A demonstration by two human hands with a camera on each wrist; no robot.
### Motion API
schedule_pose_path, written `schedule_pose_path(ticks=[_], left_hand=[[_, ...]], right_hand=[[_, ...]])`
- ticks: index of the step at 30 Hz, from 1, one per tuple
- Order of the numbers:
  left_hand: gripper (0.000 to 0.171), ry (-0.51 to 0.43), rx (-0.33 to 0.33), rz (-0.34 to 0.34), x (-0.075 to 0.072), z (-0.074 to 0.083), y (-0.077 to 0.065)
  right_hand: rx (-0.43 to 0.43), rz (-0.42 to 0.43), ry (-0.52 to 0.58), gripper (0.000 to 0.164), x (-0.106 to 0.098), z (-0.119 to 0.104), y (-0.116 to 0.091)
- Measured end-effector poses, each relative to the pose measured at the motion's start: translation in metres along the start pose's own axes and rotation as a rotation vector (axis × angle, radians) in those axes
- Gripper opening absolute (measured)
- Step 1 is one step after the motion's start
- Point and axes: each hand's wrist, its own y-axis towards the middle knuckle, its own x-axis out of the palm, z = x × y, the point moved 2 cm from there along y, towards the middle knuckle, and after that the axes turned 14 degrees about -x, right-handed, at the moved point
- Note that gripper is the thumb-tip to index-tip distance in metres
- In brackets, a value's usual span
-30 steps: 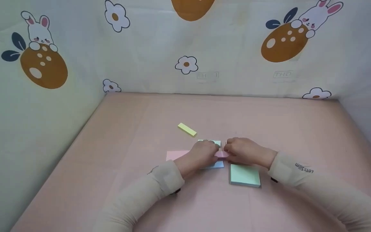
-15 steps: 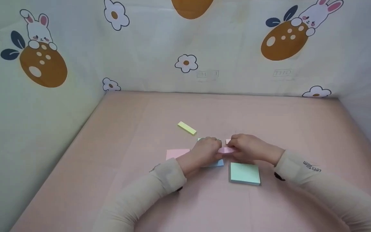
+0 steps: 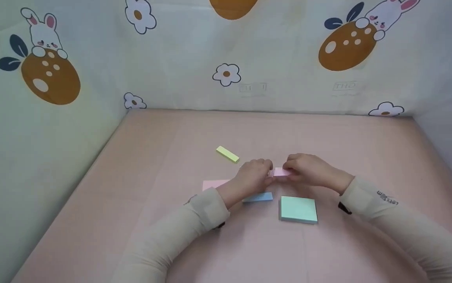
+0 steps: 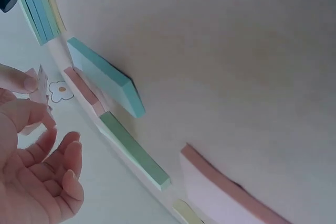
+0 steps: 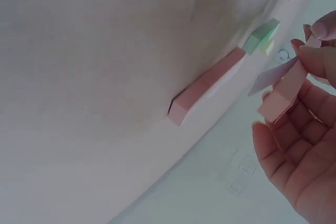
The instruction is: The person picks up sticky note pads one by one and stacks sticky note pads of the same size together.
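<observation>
Between both hands, just above the table, is a pink strip of sticky notes [image 3: 280,172]. My left hand [image 3: 251,176] pinches its left end between thumb and fingertips. The right hand [image 3: 315,172] pinches the other end. In the right wrist view the pink strip [image 5: 283,95] sticks out past the fingers, with a paler sheet [image 5: 272,77] angled away from it. Pink paper [image 4: 38,90] also shows between the left fingers in the left wrist view. A blue sticky-note pad [image 3: 261,197] lies below the left hand, and a square green pad [image 3: 298,209] lies below the right.
A yellow strip pad [image 3: 227,154] lies farther back. The larger pink pad [image 3: 215,184] is partly behind the left wrist. The left wrist view shows a narrow green pad [image 4: 134,150] and a small pink pad [image 4: 84,90]. A printed cloth wall [image 3: 186,59] rises behind the table.
Both hands have lifted the pink strip up and away from the pads. The right hand has shifted right, so more of the strip shows between the hands. The blue pad is less covered.
</observation>
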Motion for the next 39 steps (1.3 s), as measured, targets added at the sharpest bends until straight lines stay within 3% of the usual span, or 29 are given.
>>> schedule_pose_path(ticks=[4, 10, 19, 25, 35, 39], left_hand=[[0.033, 0.025, -0.051, -0.019, -0.004, 0.001, 0.003], [0.03, 0.073, -0.076, -0.046, -0.006, 0.004, 0.01], [0.025, 0.179, -0.086, -0.024, -0.006, 0.01, 0.024], [0.023, 0.227, -0.057, -0.001, -0.001, 0.012, 0.031], [0.023, 0.231, -0.019, -0.063, 0.008, 0.016, 0.046], [0.021, 0.229, -0.015, -0.067, 0.01, 0.017, 0.047]], right_hand=[[0.109, 0.018, -0.029, 0.021, -0.003, 0.015, -0.002], [0.208, -0.048, 0.039, 0.022, 0.01, 0.029, -0.005], [0.181, -0.066, 0.027, 0.017, 0.022, 0.03, 0.005], [0.146, -0.058, 0.002, 0.015, 0.023, 0.03, 0.007], [0.145, -0.07, -0.003, 0.017, 0.026, 0.026, 0.008], [0.167, -0.097, 0.047, 0.019, 0.026, 0.027, 0.007]])
